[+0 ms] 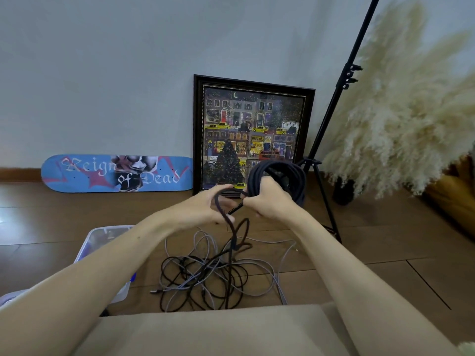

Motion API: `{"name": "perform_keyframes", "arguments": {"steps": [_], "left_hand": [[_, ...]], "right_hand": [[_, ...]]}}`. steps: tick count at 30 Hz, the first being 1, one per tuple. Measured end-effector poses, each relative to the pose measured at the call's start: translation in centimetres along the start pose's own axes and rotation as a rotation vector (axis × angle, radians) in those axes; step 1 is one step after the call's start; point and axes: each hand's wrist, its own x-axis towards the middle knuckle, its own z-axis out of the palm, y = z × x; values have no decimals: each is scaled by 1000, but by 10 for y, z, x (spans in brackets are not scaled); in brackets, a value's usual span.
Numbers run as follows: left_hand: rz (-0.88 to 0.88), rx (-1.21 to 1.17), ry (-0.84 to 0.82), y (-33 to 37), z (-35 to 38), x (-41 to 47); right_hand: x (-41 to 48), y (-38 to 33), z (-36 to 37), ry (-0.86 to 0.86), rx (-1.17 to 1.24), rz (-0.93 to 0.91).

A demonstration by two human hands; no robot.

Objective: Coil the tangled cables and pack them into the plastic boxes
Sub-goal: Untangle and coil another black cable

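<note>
**Head view: coil [280, 173] in your right hand [270, 201], tangle [205, 278] on the floor**

Your right hand is raised in front of you, with its fingers curled round one side of the coil. The coil consists of several turns of dark cable [233, 237]. It stands roughly upright above the hand, in front of the lower right corner of the framed picture [252, 129].

Your left hand [203, 206] is just beside the right, with its fingers reaching toward it. A free strand of the dark cable leaves the right hand, arcs across the left hand and drops to the floor. Motion blur covers the left fingers, so you cannot tell whether they pinch the strand or it only lies across them.

The strand runs down into the tangle, a loose heap of black and grey cables. The tangle lies on the wooden floor [385, 240] below both hands, just beyond the beige cushion [218, 330] at the bottom edge.

A clear plastic box [102, 235] sits on the floor near the tangle, to its left. Your left forearm hides part of it, and its contents cannot be made out.

A blue skateboard deck [115, 173] stands on its edge against the wall, left of the framed picture. A black stand [334, 119] and pale pampas grass [411, 111] occupy the right.
</note>
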Motion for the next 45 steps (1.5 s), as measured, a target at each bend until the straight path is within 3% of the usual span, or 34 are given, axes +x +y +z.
{"name": "perform_keyframes", "arguments": {"steps": [2, 5, 7, 10, 14, 17, 20, 23, 25, 29, 33, 37, 41, 45], "left_hand": [[13, -285, -46, 9, 8, -7], [-29, -728, 23, 17, 16, -10], [-28, -853, 57, 20, 14, -10], [-122, -671, 192, 11, 2, -5], [-181, -365, 340, -7, -12, -3], [-190, -134, 340, -9, -12, -2], [-286, 59, 224, -9, -1, 0], [-358, 52, 139, -17, 10, 1], [-363, 168, 111, -16, 14, 1], [-406, 252, 391, -10, 22, 3], [-177, 222, 671, -10, 17, 7], [121, 255, 787, -8, 11, 2], [335, 441, 699, -2, 6, 4], [309, 285, 480, 1, 8, -1]], "right_hand": [[3, 1, 0, 16, 4, 14], [1, 10, -2, -22, 6, 45], [-3, 13, -4, -63, 60, 10], [-8, 8, -9, 6, 400, -34], [-8, 7, -20, 184, 990, 90], [-9, 5, -22, 256, 1081, 115], [-7, 4, -25, 272, 1208, 114], [-12, 4, -27, 31, 1358, 100], [-18, 2, -26, -161, 1457, 83], [-20, -4, -24, -356, 1493, 118], [-25, -3, -19, -542, 1353, 179], [-26, -3, -19, -794, 1317, 141], [-28, -7, -13, -1042, 1276, 100], [-26, -8, -15, -1170, 1368, 89]]}}
